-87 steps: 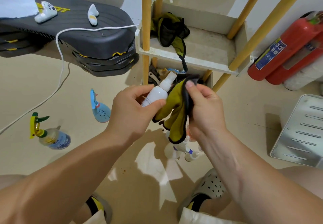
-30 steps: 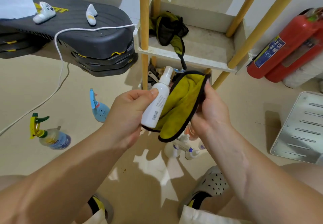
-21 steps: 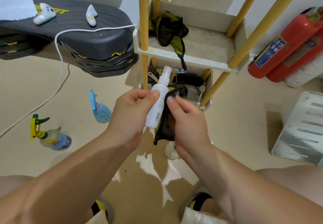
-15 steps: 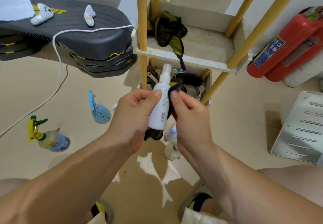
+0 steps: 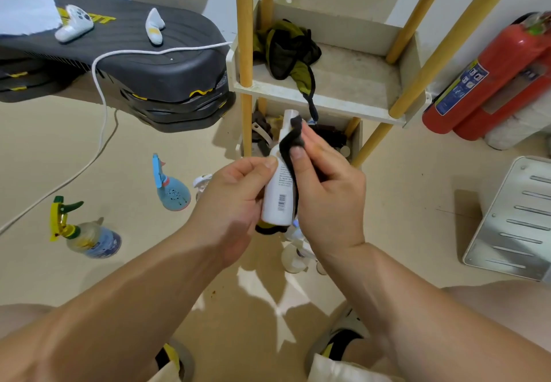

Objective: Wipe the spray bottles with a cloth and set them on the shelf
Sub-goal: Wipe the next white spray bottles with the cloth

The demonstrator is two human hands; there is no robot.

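My left hand (image 5: 235, 199) grips a slim white spray bottle (image 5: 279, 193) upright at chest height, barcode facing me. My right hand (image 5: 326, 190) pinches a yellow cloth with a black edge (image 5: 290, 143) and presses it along the bottle's right side and neck. Most of the cloth is hidden behind the bottle and my palm. On the floor lie a blue spray bottle (image 5: 170, 187) and a clear bottle with a yellow-green trigger (image 5: 86, 235). More small white bottles (image 5: 295, 250) sit below my hands. The white shelf (image 5: 322, 95) with yellow poles stands just beyond.
A second yellow-black cloth (image 5: 286, 50) lies on the shelf's tier. A dark stepper platform (image 5: 125, 62) with a white cable sits at left. Red fire extinguishers (image 5: 489, 77) lean at right, and a metal tray (image 5: 512, 220) lies on the floor.
The cloth was spread open beside the bottle a second ago. My right hand has since folded it around the bottle and slid it up toward the neck.
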